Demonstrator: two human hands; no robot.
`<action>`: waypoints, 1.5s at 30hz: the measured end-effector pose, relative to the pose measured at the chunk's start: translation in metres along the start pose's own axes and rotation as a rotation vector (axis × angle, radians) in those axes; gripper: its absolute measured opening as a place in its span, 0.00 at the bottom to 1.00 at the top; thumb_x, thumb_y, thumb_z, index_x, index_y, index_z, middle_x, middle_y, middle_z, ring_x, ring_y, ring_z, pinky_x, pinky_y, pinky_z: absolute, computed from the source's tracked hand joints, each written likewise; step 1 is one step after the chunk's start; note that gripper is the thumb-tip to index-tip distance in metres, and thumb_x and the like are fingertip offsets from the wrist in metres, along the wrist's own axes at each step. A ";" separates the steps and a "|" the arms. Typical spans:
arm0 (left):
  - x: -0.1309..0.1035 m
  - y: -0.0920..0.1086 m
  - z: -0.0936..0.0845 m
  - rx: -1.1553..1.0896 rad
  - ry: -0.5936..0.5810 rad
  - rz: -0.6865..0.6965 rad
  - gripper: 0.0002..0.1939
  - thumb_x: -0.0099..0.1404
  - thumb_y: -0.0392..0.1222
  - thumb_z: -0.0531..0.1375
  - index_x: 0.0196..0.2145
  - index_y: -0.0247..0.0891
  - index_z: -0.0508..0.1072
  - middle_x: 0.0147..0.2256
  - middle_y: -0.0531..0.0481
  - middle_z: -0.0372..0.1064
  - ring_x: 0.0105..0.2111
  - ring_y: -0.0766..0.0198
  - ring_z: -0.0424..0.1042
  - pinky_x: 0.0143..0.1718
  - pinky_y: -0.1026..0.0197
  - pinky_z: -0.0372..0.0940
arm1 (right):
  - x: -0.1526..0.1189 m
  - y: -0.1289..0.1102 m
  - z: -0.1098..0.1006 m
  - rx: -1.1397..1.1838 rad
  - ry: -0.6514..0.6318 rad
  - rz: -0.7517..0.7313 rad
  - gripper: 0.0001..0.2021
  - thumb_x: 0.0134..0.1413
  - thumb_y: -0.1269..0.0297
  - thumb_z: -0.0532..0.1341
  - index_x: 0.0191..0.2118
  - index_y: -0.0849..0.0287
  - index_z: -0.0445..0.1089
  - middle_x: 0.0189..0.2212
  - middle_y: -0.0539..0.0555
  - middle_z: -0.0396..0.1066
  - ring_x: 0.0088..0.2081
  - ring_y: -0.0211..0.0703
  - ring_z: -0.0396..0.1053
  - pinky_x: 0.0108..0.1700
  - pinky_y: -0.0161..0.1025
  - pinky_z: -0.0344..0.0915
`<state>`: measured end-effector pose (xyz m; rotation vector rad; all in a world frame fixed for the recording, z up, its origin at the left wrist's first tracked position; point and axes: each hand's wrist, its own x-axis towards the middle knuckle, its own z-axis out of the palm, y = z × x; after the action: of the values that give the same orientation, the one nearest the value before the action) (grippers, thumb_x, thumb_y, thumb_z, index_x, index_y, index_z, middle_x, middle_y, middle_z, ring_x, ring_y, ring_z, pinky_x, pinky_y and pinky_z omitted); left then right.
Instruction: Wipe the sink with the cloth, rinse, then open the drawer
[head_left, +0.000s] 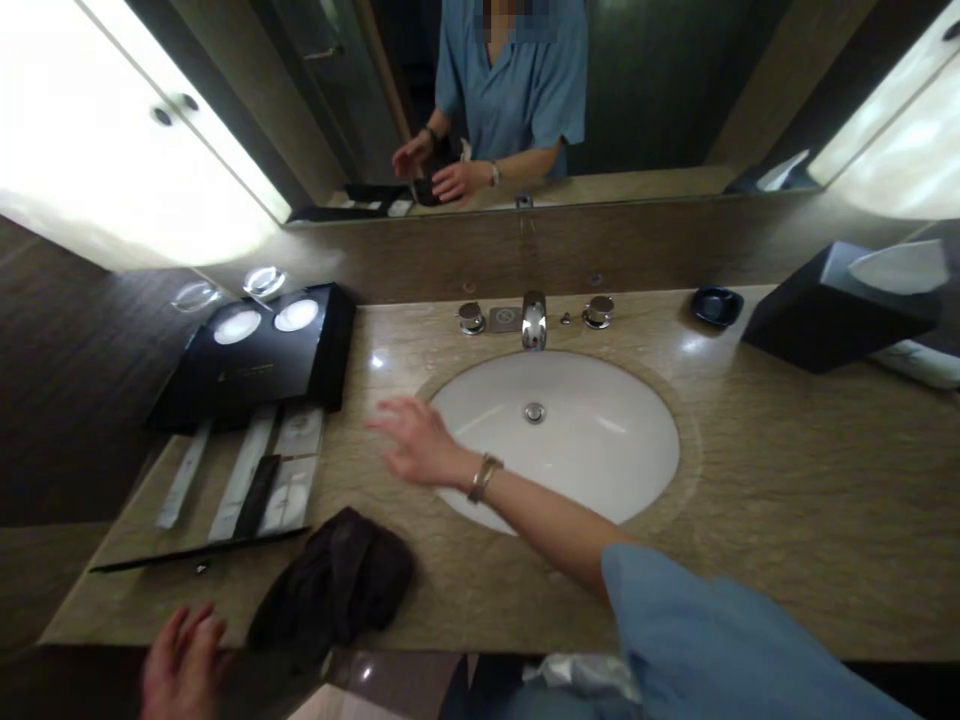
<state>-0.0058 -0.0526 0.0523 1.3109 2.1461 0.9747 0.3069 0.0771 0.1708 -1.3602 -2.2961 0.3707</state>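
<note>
The right hand is out over the counter, fingers spread flat and loose, palm down, holding nothing; it hovers at the left rim of the white sink, and whether it brushes the stone underneath cannot be told through the blur. A metal bracelet sits on its wrist, and a blue sleeve covers the upper arm. Down at the near edge, the left hand shows only its fingers and part of the palm, open and a little curled, gripping nothing, resting at the counter's front edge. Just beside that hand lies a dark crumpled cloth, near its fingertips, though contact cannot be made out. The cloth sits between the two hands, closer to the left one. Beyond the left hand, a flat tray carries slim packets, and behind it stands a black box with two upturned glasses on top. Past the right hand's fingers, the tap rises behind the sink with a knob on each side. Well off on the far side of the sink sit a small dark dish and a black tissue box. The mirror behind repeats both hands.
</note>
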 end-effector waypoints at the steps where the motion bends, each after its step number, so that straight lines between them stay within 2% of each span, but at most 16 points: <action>1: -0.009 0.020 0.012 -0.059 -0.019 -0.005 0.42 0.66 0.65 0.50 0.70 0.39 0.55 0.65 0.35 0.63 0.61 0.44 0.68 0.59 0.44 0.66 | 0.016 0.028 -0.017 -0.041 0.102 0.142 0.24 0.63 0.65 0.61 0.63 0.61 0.65 0.65 0.63 0.59 0.68 0.53 0.53 0.71 0.53 0.49; 4: -0.024 0.068 0.055 0.002 -0.020 0.148 0.52 0.59 0.68 0.57 0.67 0.22 0.60 0.68 0.23 0.49 0.69 0.34 0.52 0.68 0.39 0.51 | 0.064 0.101 -0.054 -0.174 0.402 0.535 0.32 0.64 0.60 0.61 0.69 0.67 0.56 0.69 0.69 0.50 0.69 0.60 0.48 0.70 0.57 0.48; 7: -0.030 0.084 0.086 0.132 0.032 0.214 0.47 0.63 0.65 0.56 0.66 0.22 0.63 0.70 0.18 0.36 0.70 0.29 0.45 0.68 0.35 0.48 | 0.094 0.148 -0.068 -0.278 0.344 0.751 0.31 0.65 0.57 0.60 0.68 0.68 0.57 0.63 0.73 0.57 0.64 0.66 0.57 0.64 0.59 0.57; 11: -0.037 0.075 0.095 0.148 0.063 0.257 0.45 0.68 0.64 0.54 0.68 0.23 0.60 0.70 0.16 0.35 0.71 0.29 0.42 0.68 0.33 0.47 | 0.112 0.174 -0.080 -0.454 0.080 0.648 0.19 0.64 0.67 0.59 0.59 0.62 0.69 0.56 0.67 0.66 0.58 0.61 0.65 0.58 0.53 0.64; 15: -0.038 0.071 0.094 0.132 0.091 0.293 0.48 0.69 0.68 0.51 0.68 0.21 0.60 0.70 0.15 0.35 0.71 0.31 0.41 0.68 0.33 0.46 | 0.123 0.171 -0.092 -0.502 -0.089 0.545 0.14 0.58 0.75 0.59 0.47 0.59 0.77 0.52 0.61 0.71 0.57 0.58 0.67 0.64 0.60 0.56; 18: -0.037 0.072 0.096 0.114 0.091 0.295 0.49 0.68 0.70 0.50 0.68 0.21 0.60 0.70 0.16 0.35 0.72 0.32 0.41 0.68 0.34 0.45 | 0.092 0.155 -0.081 -0.420 0.033 0.430 0.21 0.55 0.77 0.57 0.53 0.61 0.73 0.65 0.62 0.61 0.68 0.58 0.53 0.70 0.60 0.45; 20: -0.037 0.073 0.097 0.101 0.091 0.288 0.49 0.68 0.70 0.51 0.68 0.21 0.59 0.70 0.16 0.35 0.72 0.32 0.40 0.68 0.33 0.44 | 0.043 0.146 -0.067 -0.079 0.178 0.423 0.22 0.57 0.71 0.56 0.57 0.60 0.68 0.67 0.61 0.58 0.68 0.51 0.53 0.70 0.53 0.50; 23: -0.037 0.072 0.097 0.099 0.088 0.279 0.48 0.68 0.68 0.51 0.68 0.22 0.59 0.71 0.18 0.35 0.72 0.34 0.40 0.69 0.33 0.44 | -0.045 0.149 -0.049 0.590 0.286 0.713 0.15 0.63 0.57 0.48 0.47 0.55 0.64 0.56 0.65 0.67 0.59 0.49 0.66 0.62 0.49 0.64; 25: -0.037 0.071 0.097 0.106 0.089 0.274 0.47 0.68 0.68 0.51 0.68 0.24 0.60 0.71 0.19 0.34 0.72 0.35 0.39 0.69 0.34 0.44 | -0.081 0.164 -0.043 0.755 0.287 0.862 0.15 0.62 0.53 0.40 0.34 0.53 0.59 0.47 0.69 0.70 0.58 0.54 0.67 0.60 0.50 0.67; 29: -0.036 0.067 0.098 0.121 0.094 0.265 0.47 0.68 0.69 0.51 0.68 0.25 0.61 0.71 0.20 0.35 0.72 0.34 0.41 0.69 0.35 0.44 | -0.086 0.192 -0.032 0.784 0.233 0.883 0.18 0.57 0.45 0.42 0.27 0.51 0.53 0.38 0.68 0.70 0.57 0.55 0.67 0.60 0.52 0.66; 31: -0.036 0.066 0.098 0.132 0.087 0.252 0.47 0.67 0.70 0.51 0.68 0.25 0.61 0.71 0.22 0.35 0.72 0.34 0.41 0.70 0.36 0.45 | -0.081 0.198 -0.029 0.775 0.022 0.861 0.20 0.54 0.42 0.49 0.26 0.54 0.59 0.34 0.65 0.72 0.49 0.55 0.72 0.55 0.53 0.69; 34: -0.036 0.068 0.097 0.145 0.083 0.225 0.48 0.66 0.71 0.50 0.67 0.25 0.62 0.72 0.23 0.34 0.72 0.33 0.40 0.70 0.36 0.45 | -0.091 0.205 -0.042 0.527 -0.667 0.744 0.18 0.47 0.48 0.62 0.22 0.60 0.69 0.24 0.60 0.72 0.32 0.49 0.72 0.47 0.50 0.71; 36: -0.036 0.071 0.096 0.146 0.081 0.205 0.50 0.65 0.72 0.49 0.66 0.24 0.63 0.71 0.21 0.34 0.72 0.31 0.40 0.70 0.35 0.45 | -0.097 0.215 -0.060 0.352 -0.923 0.678 0.15 0.45 0.54 0.65 0.21 0.63 0.72 0.22 0.59 0.72 0.28 0.46 0.69 0.44 0.48 0.70; 41: -0.033 0.070 0.097 0.176 0.089 0.179 0.53 0.63 0.74 0.48 0.65 0.20 0.64 0.71 0.19 0.36 0.71 0.30 0.41 0.70 0.37 0.44 | -0.068 0.230 -0.084 0.752 -0.255 0.813 0.15 0.58 0.54 0.56 0.37 0.61 0.71 0.44 0.62 0.77 0.43 0.43 0.75 0.50 0.42 0.72; 42: -0.032 0.067 0.098 0.187 0.097 0.184 0.54 0.62 0.75 0.48 0.65 0.20 0.64 0.71 0.20 0.37 0.71 0.31 0.42 0.70 0.38 0.45 | -0.063 0.226 -0.083 0.791 -0.283 0.815 0.15 0.59 0.55 0.55 0.37 0.61 0.71 0.45 0.63 0.77 0.44 0.43 0.75 0.51 0.42 0.72; 45: -0.031 0.062 0.102 0.185 0.133 0.203 0.61 0.57 0.82 0.47 0.65 0.20 0.65 0.70 0.20 0.38 0.71 0.32 0.42 0.70 0.39 0.46 | -0.067 0.208 -0.083 0.450 -0.849 0.703 0.13 0.55 0.58 0.60 0.28 0.63 0.72 0.34 0.63 0.78 0.42 0.49 0.77 0.49 0.46 0.73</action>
<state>0.1135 -0.0271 0.0327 1.6199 2.2822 0.9847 0.5342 0.1179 0.1349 -1.9401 -1.9503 1.8576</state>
